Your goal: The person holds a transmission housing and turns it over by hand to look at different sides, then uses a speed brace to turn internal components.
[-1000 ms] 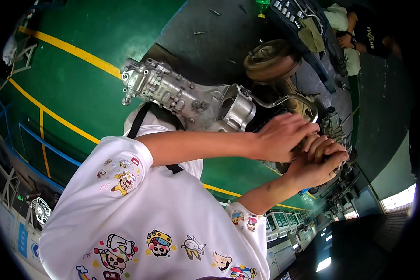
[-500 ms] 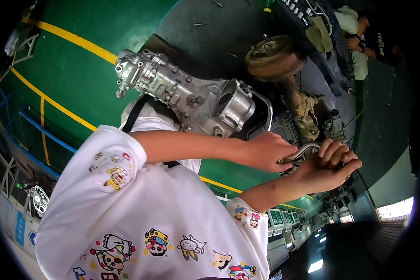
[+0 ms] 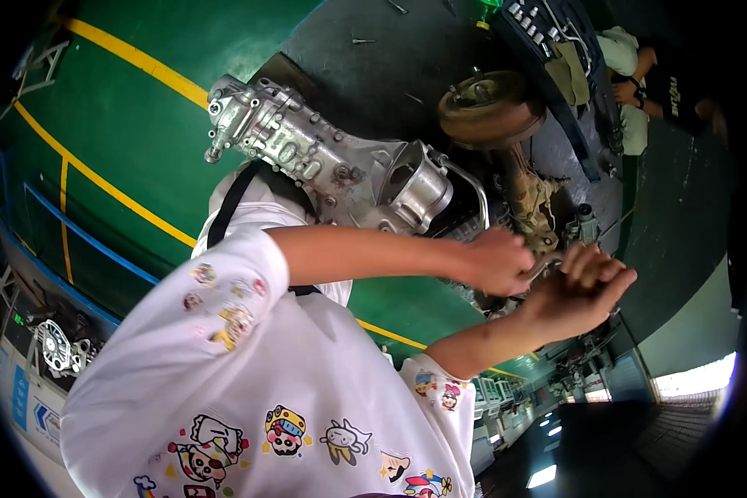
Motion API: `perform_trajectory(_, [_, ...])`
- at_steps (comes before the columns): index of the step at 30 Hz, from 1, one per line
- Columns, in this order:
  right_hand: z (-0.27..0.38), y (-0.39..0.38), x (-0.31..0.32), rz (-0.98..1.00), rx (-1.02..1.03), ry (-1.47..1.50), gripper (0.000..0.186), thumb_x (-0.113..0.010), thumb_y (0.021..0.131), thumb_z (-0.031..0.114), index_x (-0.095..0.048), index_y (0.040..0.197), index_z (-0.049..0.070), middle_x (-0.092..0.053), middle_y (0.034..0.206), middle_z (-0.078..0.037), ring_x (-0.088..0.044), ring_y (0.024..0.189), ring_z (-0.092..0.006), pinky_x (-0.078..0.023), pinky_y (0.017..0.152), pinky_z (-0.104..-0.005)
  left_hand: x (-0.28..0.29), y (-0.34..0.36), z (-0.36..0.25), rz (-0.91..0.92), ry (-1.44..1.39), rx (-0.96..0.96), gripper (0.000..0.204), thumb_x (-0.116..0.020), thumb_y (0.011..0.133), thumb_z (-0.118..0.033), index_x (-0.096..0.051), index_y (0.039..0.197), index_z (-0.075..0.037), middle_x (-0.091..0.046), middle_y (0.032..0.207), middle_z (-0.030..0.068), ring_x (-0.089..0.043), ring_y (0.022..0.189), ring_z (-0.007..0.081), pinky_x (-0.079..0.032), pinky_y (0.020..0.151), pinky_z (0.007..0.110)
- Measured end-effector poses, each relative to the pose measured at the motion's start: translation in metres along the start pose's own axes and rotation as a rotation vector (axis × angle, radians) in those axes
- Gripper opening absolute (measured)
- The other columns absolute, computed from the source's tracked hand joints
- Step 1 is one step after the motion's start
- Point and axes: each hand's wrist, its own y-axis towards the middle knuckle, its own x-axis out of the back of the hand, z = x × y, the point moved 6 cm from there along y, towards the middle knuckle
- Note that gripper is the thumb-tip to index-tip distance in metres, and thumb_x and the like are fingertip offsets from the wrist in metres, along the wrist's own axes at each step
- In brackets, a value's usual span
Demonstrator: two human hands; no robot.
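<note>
My left hand (image 3: 500, 262), blurred by motion, is closed round one end of a bent metal crank rod (image 3: 548, 264). Against it is my right hand (image 3: 585, 286), its fingers curled over the other end of the rod and its thumb sticking out. Only a short curved stretch of the rod shows between the hands; its far end is hidden. Left of the hands lies a large silver gearbox housing (image 3: 307, 158) with a bent metal tube (image 3: 476, 191) at its right end. Behind the hands is a rusty axle (image 3: 527, 195) with a brown drum (image 3: 494, 112).
A dark tool case (image 3: 568, 91) holding several sockets (image 3: 531, 23) lies at the upper right, near another person (image 3: 639, 79). Loose bolts (image 3: 363, 41) are scattered on the dark surface. Blue rails (image 3: 91, 236) and yellow lines (image 3: 137, 62) mark the green floor at left.
My left hand has moved slightly right and up, nearer my right hand, so less of the rod shows between them. My right hand stays closed. The whole view has shifted a little.
</note>
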Motion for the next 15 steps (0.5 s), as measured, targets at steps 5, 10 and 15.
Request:
perform_trajectory(5, [0.002, -0.003, 0.041, 0.191, 0.088, -0.059, 0.038, -0.041, 0.102, 0.026, -0.039, 0.068, 0.009, -0.024, 0.052, 0.002, -0.023, 0.048, -0.0110, -0.026, 0.047, -0.0267, 0.108, -0.018, 0.001, -0.103, -0.160, -0.065, 0.009, -0.069, 0.060, -0.015, -0.065, 0.067, -0.010, -0.060, 0.058, 0.0094, -0.062, 0.054, 0.0257, -0.047, 0.051, 0.036])
perform_trajectory(10, [-0.011, -0.055, -0.055, 0.593, 0.120, -0.241, 0.038, -0.044, 0.100, 0.022, -0.036, 0.066, 0.008, -0.025, 0.055, 0.001, -0.024, 0.047, -0.0102, -0.021, 0.046, -0.0293, 0.104, 0.028, -0.010, -0.713, 0.001, -0.243, 0.012, -0.064, 0.066, -0.018, -0.059, 0.070, -0.009, -0.062, 0.063, 0.0087, -0.063, 0.059, 0.0297, -0.046, 0.052, 0.038])
perform_trajectory(15, [-0.003, 0.003, -0.014, 0.357, -0.050, -0.149, 0.036, -0.045, 0.100, 0.019, -0.041, 0.068, 0.004, -0.032, 0.056, 0.000, -0.027, 0.047, -0.0090, -0.023, 0.045, -0.0260, 0.043, -0.045, -0.007, -0.215, -0.271, 0.020, 0.017, -0.068, 0.070, -0.020, -0.055, 0.070, -0.009, -0.057, 0.063, 0.0091, -0.060, 0.063, 0.0314, -0.046, 0.058, 0.040])
